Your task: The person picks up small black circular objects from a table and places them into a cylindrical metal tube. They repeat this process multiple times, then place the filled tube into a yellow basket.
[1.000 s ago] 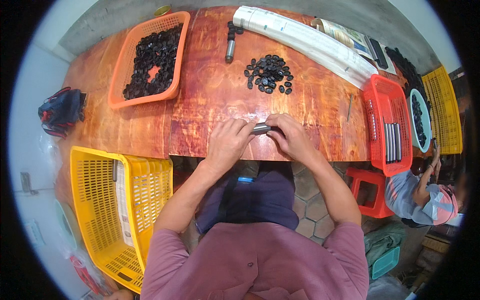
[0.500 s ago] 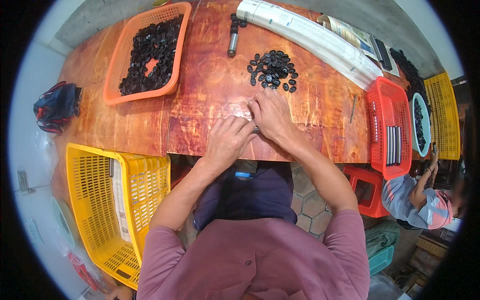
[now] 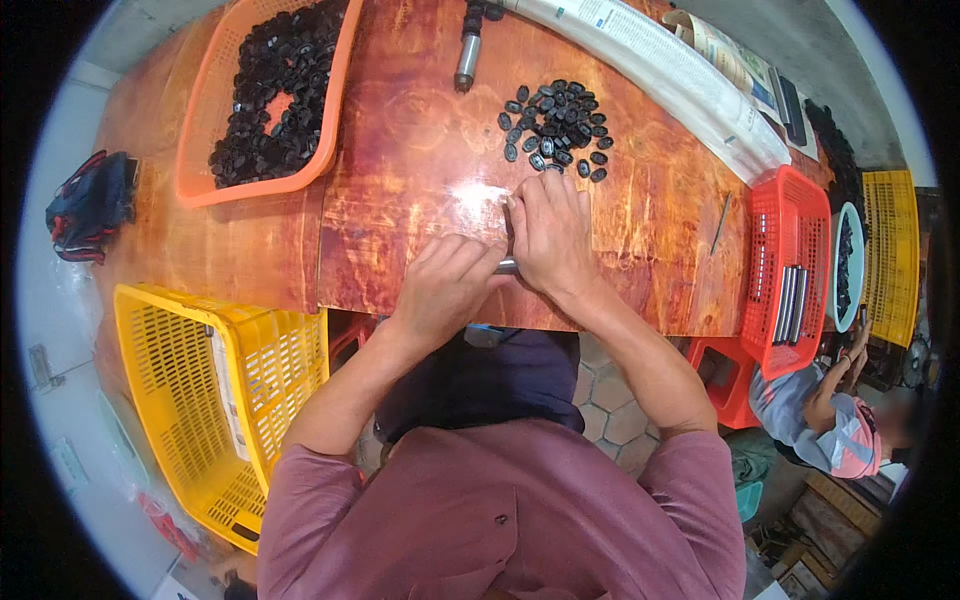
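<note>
My left hand [image 3: 447, 282] is closed around one end of a short metal tube [image 3: 508, 266] near the table's front edge. My right hand [image 3: 550, 235] covers the tube's other end, fingers bent, thumb toward the left hand. Only a small silver stretch of the tube shows between the two hands. Just beyond the right fingertips lies a loose pile of small black oval plastic caps [image 3: 556, 120]. Farther back, a silver cylindrical tool with a dark end [image 3: 467, 62] rests on the table.
An orange basket [image 3: 325, 150] of black parts stands back left. A yellow crate [image 3: 190, 400] sits front left. At right are a red basket [image 3: 770, 235] with several metal tubes, a thin rod [image 3: 720, 222] and a light-blue basin [image 3: 847, 270]. Another person [image 3: 820, 405] sits beyond.
The view has shifted slightly. My hands stay together at the tube, with the right fingers straighter now and a little more of the tube showing between the hands.
</note>
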`<state>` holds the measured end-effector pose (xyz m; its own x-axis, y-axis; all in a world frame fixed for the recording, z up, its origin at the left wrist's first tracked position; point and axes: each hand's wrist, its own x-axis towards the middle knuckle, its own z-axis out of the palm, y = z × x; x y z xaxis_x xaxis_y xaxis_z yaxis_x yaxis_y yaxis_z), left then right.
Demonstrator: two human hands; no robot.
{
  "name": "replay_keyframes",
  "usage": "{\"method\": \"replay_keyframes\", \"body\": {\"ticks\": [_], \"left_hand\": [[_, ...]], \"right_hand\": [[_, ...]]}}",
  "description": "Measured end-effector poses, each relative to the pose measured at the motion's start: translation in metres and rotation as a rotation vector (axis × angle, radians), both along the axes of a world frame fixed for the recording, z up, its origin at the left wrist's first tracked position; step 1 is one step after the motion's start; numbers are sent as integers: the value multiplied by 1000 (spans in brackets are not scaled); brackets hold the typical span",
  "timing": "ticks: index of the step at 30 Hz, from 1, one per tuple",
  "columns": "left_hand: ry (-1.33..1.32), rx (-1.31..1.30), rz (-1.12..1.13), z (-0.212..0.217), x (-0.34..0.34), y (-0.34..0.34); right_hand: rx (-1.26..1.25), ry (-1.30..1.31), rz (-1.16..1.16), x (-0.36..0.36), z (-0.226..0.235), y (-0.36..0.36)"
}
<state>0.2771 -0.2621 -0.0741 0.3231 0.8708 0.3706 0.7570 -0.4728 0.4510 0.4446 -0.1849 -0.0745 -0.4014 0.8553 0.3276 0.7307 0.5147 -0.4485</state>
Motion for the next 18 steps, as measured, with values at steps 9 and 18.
{"method": "replay_keyframes", "body": {"ticks": [9,18], "left_hand": [[48,25,70,1,-2,-11],[-457,-252,47,23,-20,8]], "right_hand": [[-145,326,21,-1,-16,7],[-627,961,-44,19,-30,17]]}}
